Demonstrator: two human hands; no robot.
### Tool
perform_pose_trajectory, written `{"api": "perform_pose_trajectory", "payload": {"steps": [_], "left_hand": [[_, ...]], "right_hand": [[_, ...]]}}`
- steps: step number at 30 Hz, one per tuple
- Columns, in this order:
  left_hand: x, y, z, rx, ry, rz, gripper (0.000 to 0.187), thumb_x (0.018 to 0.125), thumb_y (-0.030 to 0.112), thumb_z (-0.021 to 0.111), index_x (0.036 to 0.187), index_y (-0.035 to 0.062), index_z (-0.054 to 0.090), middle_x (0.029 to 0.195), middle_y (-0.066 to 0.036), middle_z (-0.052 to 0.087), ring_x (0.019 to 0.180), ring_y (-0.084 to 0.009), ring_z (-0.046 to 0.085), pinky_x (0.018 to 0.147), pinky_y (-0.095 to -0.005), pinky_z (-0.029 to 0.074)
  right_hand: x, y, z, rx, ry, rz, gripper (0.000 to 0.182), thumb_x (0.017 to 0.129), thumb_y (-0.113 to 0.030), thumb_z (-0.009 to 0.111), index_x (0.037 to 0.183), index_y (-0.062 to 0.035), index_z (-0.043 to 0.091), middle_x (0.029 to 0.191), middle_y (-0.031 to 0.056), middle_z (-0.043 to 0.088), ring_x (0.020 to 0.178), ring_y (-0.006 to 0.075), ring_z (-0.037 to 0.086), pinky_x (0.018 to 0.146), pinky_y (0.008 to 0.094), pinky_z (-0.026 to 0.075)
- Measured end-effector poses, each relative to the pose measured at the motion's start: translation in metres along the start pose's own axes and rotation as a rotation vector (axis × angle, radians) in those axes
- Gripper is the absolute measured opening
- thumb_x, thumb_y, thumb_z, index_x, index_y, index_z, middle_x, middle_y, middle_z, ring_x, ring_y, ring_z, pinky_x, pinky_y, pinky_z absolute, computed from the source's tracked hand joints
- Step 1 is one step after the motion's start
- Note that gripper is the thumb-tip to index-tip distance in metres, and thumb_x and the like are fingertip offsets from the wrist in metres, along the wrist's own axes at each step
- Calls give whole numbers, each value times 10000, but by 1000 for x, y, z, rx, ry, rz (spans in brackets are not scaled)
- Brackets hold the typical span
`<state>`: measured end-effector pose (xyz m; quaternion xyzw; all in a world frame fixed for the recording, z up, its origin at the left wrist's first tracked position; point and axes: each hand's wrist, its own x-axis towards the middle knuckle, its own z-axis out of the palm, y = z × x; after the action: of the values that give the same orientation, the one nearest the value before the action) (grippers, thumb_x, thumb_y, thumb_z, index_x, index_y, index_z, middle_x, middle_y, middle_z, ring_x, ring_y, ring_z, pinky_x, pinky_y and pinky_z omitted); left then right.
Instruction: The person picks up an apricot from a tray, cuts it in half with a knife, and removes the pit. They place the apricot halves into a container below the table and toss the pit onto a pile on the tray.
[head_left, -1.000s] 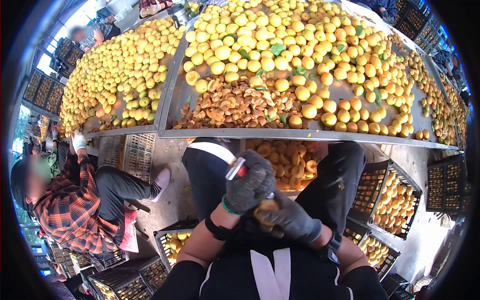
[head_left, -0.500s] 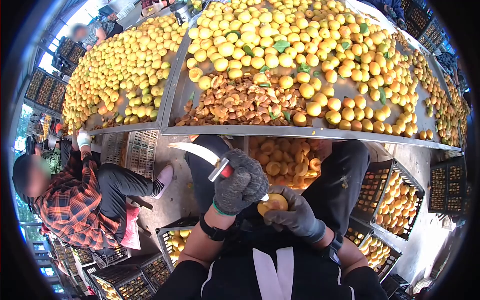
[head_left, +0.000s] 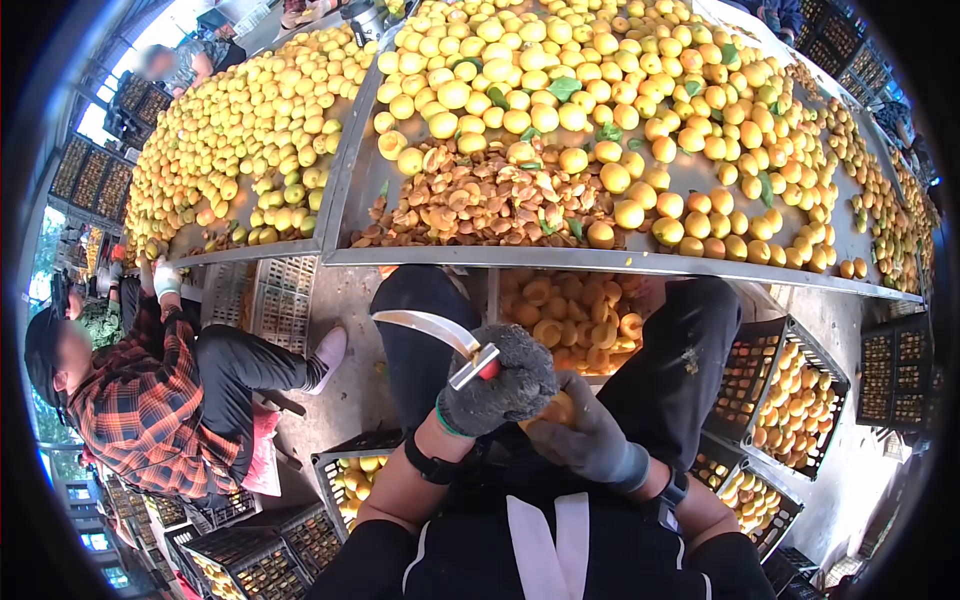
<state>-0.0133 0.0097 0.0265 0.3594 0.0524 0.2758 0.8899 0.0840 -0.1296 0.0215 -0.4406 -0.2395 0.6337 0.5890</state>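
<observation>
My left hand (head_left: 505, 378), in a dark grey knit glove, is closed around the handle of a curved knife (head_left: 425, 325). The blade points out to the left, and a metal collar and a bit of red handle show beside my fist. My right hand (head_left: 590, 435), in a smoother grey glove, grips a yellow-orange apricot (head_left: 558, 408) in front of my lap. Both hands are close together, and my left fist hides part of the apricot. Whether the handle's far end touches the fruit is hidden.
Ahead, a metal-edged table (head_left: 600, 260) bears whole apricots (head_left: 520, 60) and a pile of brown pits (head_left: 490, 200). Between my knees is a container of apricot halves (head_left: 570, 320). Crates (head_left: 795, 400) stand on both sides. A person in a plaid shirt (head_left: 150, 410) sits at left.
My left hand has shifted right with the knife and turned, now covering more of the apricot. My right hand has stayed nearly in place, still holding the fruit.
</observation>
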Motion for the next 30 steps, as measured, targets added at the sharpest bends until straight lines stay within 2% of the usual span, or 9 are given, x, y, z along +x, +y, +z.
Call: {"api": "perform_pose_trajectory", "payload": {"steps": [3, 10, 12, 14, 15, 18, 19, 21, 30], "left_hand": [[3, 0, 6, -36, 14, -4, 231, 784, 118, 749, 905, 37, 569, 735, -68, 568, 606, -151, 537, 537, -273, 459], [-2, -4, 11, -57, 158, -67, 234, 797, 100, 728, 955, 29, 571, 780, -83, 588, 593, -139, 536, 482, -226, 413], [-2, -6, 10, 61, 206, -83, 235, 809, 118, 716, 968, 26, 569, 800, -97, 597, 598, -149, 548, 482, -234, 421], [-7, -13, 3, -257, 149, -154, 321, 867, 305, 636, 1001, 23, 559, 894, -135, 610, 678, -177, 590, 521, -278, 459], [-11, -12, -5, 70, 80, -227, 526, 880, 523, 503, 1035, 21, 543, 964, -155, 598, 757, -198, 599, 586, -318, 483], [-12, -9, 4, -230, 188, -264, 488, 883, 494, 510, 1020, 26, 545, 924, -139, 586, 722, -195, 578, 580, -316, 477], [-3, -11, 3, -499, 115, -239, 265, 884, 276, 598, 991, 39, 546, 827, -103, 573, 614, -169, 546, 501, -278, 442], [-2, -8, 7, -278, 122, -173, 178, 877, 185, 600, 979, 50, 545, 777, -86, 559, 574, -154, 525, 478, -260, 421], [13, -9, 17, -229, 255, -82, 112, 921, 197, 605, 916, 110, 534, 582, 13, 409, 389, -74, 330, 345, -222, 271]], "right_hand": [[4, -2, 5, -525, 85, -262, 480, 846, -41, 652, 1237, -31, 374, 1013, 111, 544, 836, 171, 595, 733, 268, 486], [12, 9, 1, -824, 153, -656, 468, 842, -56, 658, 1219, -35, 383, 955, 111, 554, 794, 186, 605, 680, 279, 491], [4, -5, 5, -87, 126, 68, 437, 876, -98, 625, 1231, -39, 376, 866, 92, 540, 674, 152, 577, 588, 262, 474], [5, -16, -10, 59, -1, 210, 441, 891, -117, 607, 1253, -42, 366, 837, 80, 524, 632, 129, 550, 554, 250, 458], [4, -21, -15, 201, -130, 350, 446, 906, -136, 590, 1274, -45, 355, 807, 69, 508, 591, 105, 524, 520, 239, 441], [1, -29, 3, -11, 36, 332, 586, 872, -136, 648, 1340, -25, 314, 889, 114, 556, 676, 169, 592, 579, 277, 489], [4, -22, 5, -13, 33, 331, 586, 872, -136, 648, 1340, -25, 314, 889, 114, 556, 676, 169, 592, 579, 277, 489], [13, -1, 1, -861, 183, -667, 713, 822, -121, 705, 1380, 5, 280, 1012, 183, 577, 803, 273, 637, 661, 323, 523], [12, 8, -24, -1136, 103, -847, 673, 729, -157, 775, 1287, 6, 437, 1037, 217, 557, 855, 362, 619, 696, 345, 532]]}}
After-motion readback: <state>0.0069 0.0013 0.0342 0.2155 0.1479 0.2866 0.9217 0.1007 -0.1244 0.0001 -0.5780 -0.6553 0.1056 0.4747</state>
